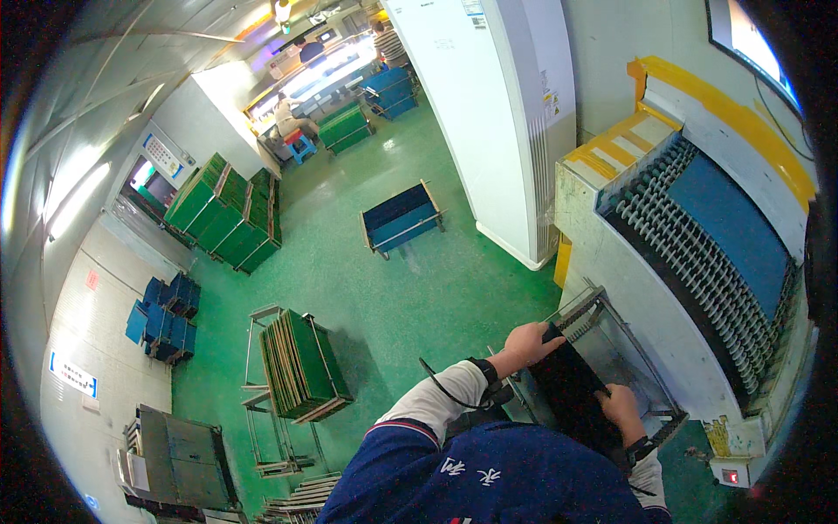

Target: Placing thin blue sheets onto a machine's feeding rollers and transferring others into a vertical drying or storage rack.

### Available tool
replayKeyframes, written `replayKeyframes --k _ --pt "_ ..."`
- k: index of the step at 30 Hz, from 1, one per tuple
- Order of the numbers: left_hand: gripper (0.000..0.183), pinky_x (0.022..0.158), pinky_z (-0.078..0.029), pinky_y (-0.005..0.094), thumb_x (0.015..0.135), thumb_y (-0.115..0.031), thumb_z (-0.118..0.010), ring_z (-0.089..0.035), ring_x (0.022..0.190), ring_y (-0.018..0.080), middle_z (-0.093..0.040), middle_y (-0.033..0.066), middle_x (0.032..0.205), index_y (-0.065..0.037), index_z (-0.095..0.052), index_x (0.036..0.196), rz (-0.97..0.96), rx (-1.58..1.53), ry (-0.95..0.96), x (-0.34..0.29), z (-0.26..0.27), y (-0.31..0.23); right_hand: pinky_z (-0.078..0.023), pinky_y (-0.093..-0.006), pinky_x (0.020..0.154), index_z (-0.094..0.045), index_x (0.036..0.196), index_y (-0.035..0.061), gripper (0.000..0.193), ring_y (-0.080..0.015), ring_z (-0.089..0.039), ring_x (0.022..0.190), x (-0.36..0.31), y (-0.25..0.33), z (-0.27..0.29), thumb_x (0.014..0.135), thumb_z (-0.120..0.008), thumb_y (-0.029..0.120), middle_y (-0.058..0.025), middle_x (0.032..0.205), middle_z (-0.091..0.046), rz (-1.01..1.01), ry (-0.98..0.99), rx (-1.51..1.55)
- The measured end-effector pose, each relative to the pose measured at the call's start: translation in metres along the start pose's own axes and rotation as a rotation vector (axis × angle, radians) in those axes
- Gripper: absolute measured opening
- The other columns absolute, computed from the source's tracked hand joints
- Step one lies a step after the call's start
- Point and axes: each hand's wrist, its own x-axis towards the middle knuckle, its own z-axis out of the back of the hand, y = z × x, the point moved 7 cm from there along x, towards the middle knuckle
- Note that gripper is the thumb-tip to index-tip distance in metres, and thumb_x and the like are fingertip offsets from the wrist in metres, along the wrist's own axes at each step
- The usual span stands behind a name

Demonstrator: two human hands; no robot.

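A dark, flat board (pixel 572 380) is held in front of my body, above a metal rack (pixel 624 327). My left hand (pixel 530 344) is closed on its far left corner, the thumb lying over the top. On the right edge, my right hand (pixel 621 409) grips the same board with bent fingers. Whether it is one board or several together, I cannot tell. Just beyond the rack stands a white machine (pixel 583 227) with rows of rollers (pixel 690 266). A blue board (pixel 729 223) lies on those rollers.
Behind me to the left, a wheeled rack (pixel 253 384) holds upright green boards (pixel 301 367). A blue bin (pixel 403 223) sits on the green floor. A tall white cabinet (pixel 484 113) stands beside the machine. Stacked green crates (pixel 227 214) and blue crates (pixel 166 319) line the left wall.
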Motion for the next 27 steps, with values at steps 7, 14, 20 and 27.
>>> replayKeyframes --k 7,14,20,27 --pt "0.062 0.076 -0.053 0.0534 0.093 -0.062 -0.060 -0.066 0.086 0.0461 -0.067 0.0242 0.087 0.000 -0.064 0.088 0.007 -0.017 0.013 -0.002 0.006 -0.006 -0.052 -0.0522 0.085 -0.076 0.106 0.0049 0.036 -0.0449 -0.068 0.098 0.000 -0.003 -0.002 0.090 -0.069 0.037 -0.0248 0.100 -0.072 -0.013 -0.009 -0.009" --pt "0.062 0.077 -0.053 0.0533 0.091 -0.062 -0.062 -0.067 0.087 0.0460 -0.069 0.0236 0.089 0.000 -0.064 0.089 0.022 -0.008 0.011 -0.001 0.003 -0.002 -0.052 -0.0520 0.086 -0.076 0.107 0.0050 0.037 -0.0443 -0.068 0.100 0.002 -0.005 -0.004 0.090 -0.070 0.037 -0.0247 0.101 -0.072 -0.008 0.001 -0.020" --pt "0.062 0.078 -0.053 0.0533 0.092 -0.063 -0.061 -0.067 0.088 0.0465 -0.069 0.0238 0.091 0.000 -0.065 0.092 0.042 0.005 0.039 0.001 0.001 0.001 -0.052 -0.0518 0.087 -0.075 0.108 0.0043 0.038 -0.0444 -0.067 0.101 -0.003 0.006 0.004 0.090 -0.070 0.037 -0.0252 0.103 -0.071 -0.018 0.008 -0.009" --pt "0.063 0.079 -0.053 0.0528 0.093 -0.063 -0.060 -0.066 0.090 0.0463 -0.069 0.0242 0.093 0.000 -0.065 0.093 0.036 -0.001 0.045 0.001 0.001 -0.001 -0.052 -0.0516 0.088 -0.074 0.110 0.0041 0.038 -0.0446 -0.067 0.103 -0.003 0.005 0.005 0.091 -0.070 0.036 -0.0252 0.105 -0.071 -0.048 0.029 0.003"
